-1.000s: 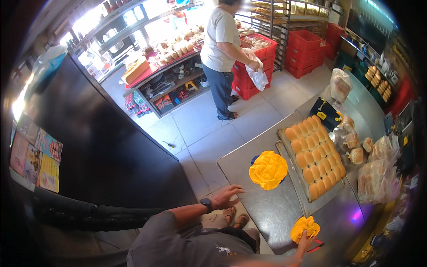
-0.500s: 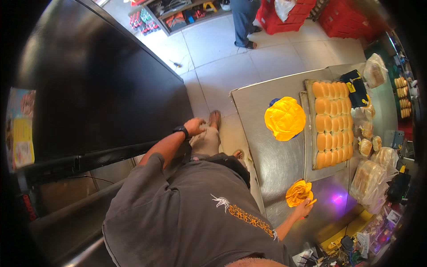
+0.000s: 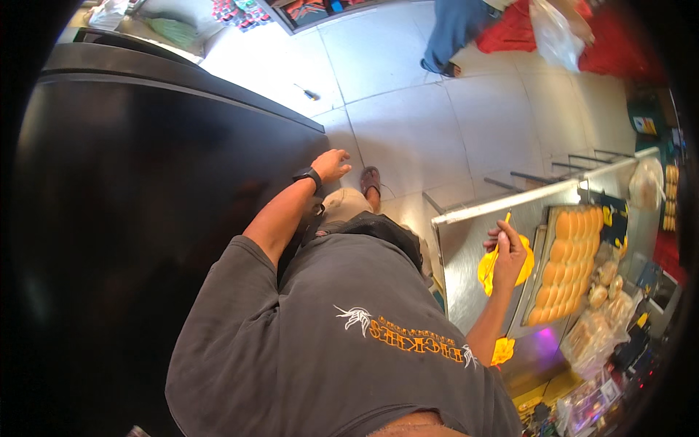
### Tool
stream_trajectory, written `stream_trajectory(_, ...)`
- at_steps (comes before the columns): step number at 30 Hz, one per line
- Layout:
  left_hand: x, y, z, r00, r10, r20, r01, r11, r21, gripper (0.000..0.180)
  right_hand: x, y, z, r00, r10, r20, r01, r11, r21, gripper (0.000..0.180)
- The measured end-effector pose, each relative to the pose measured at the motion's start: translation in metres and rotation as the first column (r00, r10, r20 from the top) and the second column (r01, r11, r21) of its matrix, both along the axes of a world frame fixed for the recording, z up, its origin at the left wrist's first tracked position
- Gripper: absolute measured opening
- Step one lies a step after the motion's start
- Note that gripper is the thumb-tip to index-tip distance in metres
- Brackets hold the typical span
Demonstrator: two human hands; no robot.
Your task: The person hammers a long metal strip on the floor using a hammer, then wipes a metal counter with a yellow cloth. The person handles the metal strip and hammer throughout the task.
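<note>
My left hand, with a dark watch on its wrist, hangs empty near the edge of the black cabinet-like panel; its fingers are loosely apart. In front of my right side, my right hand is raised above the metal table, gripping a thin yellow pen-like stick. Behind that hand lies a round, crumpled yellow covering, partly hidden. A smaller crumpled yellow piece lies nearer me, partly behind my forearm. Right of the larger piece sits a tray of buns in rows.
Bagged bread lies along the table's far right side. Another person's legs stand at the back, near red crates and a white plastic bag. A screwdriver-like tool lies on the tiled floor.
My right hand has risen away from the smaller yellow piece and moved forward with the stick. My left hand has shifted slightly forward. The view has turned, and the other person's hand now shows.
</note>
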State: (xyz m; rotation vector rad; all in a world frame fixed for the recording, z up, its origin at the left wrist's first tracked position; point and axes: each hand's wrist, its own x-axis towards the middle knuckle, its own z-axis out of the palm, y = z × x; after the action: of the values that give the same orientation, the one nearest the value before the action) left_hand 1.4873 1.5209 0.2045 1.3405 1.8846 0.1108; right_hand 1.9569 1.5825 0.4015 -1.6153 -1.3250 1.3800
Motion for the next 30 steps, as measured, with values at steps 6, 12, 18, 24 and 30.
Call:
stream_trajectory(6, -0.06, 0.064, 0.014, 0.993, 0.115, -0.011, -0.115, 0.993, 0.006, 0.045, -0.089, 0.128, -0.032, 0.954, 0.197, -0.227, -0.213, 0.976, -0.05, 0.028)
stream_trajectory(12, -0.106, 0.106, 0.005, 0.983, 0.185, -0.015, -0.185, 0.982, -0.027, 0.045, -0.161, 0.21, -0.093, 0.901, 0.317, 0.295, -0.36, 0.927, 0.103, 0.021)
stream_trajectory(18, -0.169, 0.143, -0.006, 0.89, 0.456, 0.009, -0.456, 0.89, -0.017, 0.047, -0.278, 0.35, -0.085, 0.722, 0.6, 0.343, -0.653, 0.756, 0.052, 0.021)
stream_trajectory(24, -0.212, 0.184, -0.01, 0.765, 0.642, 0.059, -0.639, 0.767, -0.053, 0.05, -0.437, 0.503, -0.057, 0.59, 0.739, 0.324, -0.805, 0.567, 0.173, 0.021)
stream_trajectory(30, -0.266, 0.223, -0.013, 0.681, 0.716, 0.15, -0.729, 0.682, 0.054, 0.048, -0.598, 0.536, -0.051, 0.33, 0.856, 0.398, -0.944, 0.292, 0.156, 0.023)
